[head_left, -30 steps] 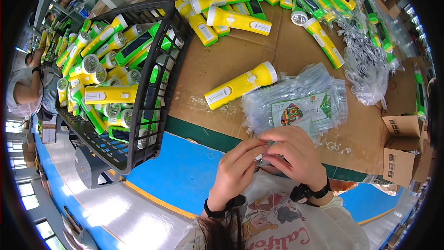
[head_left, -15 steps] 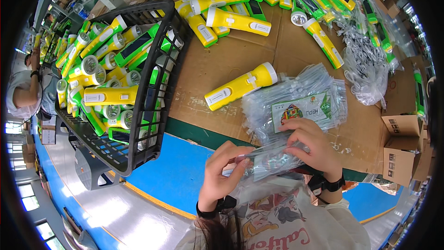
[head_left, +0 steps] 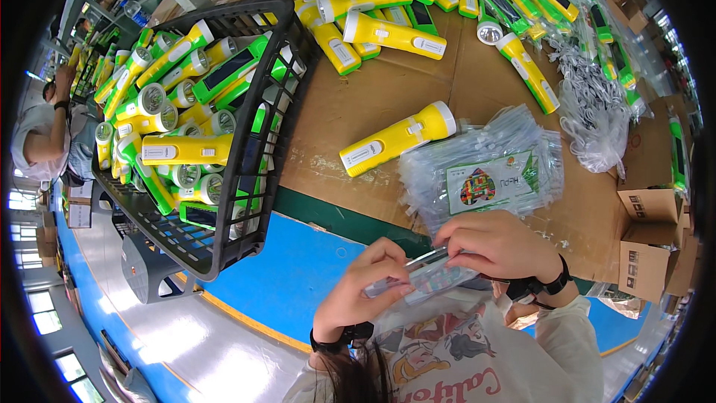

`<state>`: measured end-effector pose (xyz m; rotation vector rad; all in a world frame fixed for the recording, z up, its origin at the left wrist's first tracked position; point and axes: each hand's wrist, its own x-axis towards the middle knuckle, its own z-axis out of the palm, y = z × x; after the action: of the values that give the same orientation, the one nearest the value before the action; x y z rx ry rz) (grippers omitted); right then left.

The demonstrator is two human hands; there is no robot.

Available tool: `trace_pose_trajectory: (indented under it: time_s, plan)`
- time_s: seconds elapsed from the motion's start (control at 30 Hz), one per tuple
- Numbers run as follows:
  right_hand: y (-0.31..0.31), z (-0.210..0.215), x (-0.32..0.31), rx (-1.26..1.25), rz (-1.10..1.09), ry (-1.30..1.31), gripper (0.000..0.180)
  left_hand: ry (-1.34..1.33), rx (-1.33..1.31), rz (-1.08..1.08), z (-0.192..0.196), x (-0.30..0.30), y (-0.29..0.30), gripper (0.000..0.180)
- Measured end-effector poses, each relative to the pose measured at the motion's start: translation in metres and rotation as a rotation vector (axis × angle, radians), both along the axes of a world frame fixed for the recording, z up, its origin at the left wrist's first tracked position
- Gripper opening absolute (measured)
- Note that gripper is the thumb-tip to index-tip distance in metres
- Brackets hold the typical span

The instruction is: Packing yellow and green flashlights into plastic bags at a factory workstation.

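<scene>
A clear plastic bag [head_left: 432, 275] is stretched between my two hands close to my body, with its upper edge slightly parted. My left hand [head_left: 367, 283] pinches its left end between thumb and fingers. At the other end, my right hand [head_left: 496, 245] grips the bag's edge with bent fingers. Just beyond my right hand lies a stack of clear plastic bags [head_left: 541, 153], topped by a green and white printed card [head_left: 488, 183]. A yellow flashlight [head_left: 399, 139] with a white head rests on the cardboard beside the stack.
On the left, a black basket [head_left: 257, 116] holds many yellow and green flashlights. More flashlights [head_left: 395, 33] are piled at the back. Grey cords [head_left: 589, 108] in clear plastic lie at right, near open cardboard boxes [head_left: 649, 246]. Another person [head_left: 45, 134] is at far left.
Both hands have drawn the bag slightly nearer my body, and its upper edge now shows as a narrow gap. My right hand has come off the stack's card.
</scene>
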<state>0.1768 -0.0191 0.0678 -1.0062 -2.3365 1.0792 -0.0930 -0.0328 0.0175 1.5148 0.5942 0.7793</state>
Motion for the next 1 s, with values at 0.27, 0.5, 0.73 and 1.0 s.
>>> trace_pose_trajectory:
  time_s: [0.27,0.5,0.73,1.0]
  plan:
    - [0.021,0.004,0.016,-0.286,0.29,0.239,0.021,-0.72,-0.419,0.213,-0.029,-0.048,-0.017,0.026]
    - [0.07,0.016,0.005,-0.481,0.506,0.368,0.03,-1.18,-0.467,0.232,-0.031,-0.055,-0.018,0.024]
    - [0.12,-0.023,-0.018,0.613,-0.135,-0.482,0.04,-1.143,-0.376,0.195,-0.029,-0.07,-0.026,0.027]
    - [0.14,-0.025,-0.023,0.298,-0.153,-0.286,0.05,-0.621,-0.145,0.397,-0.01,-0.051,-0.026,0.026]
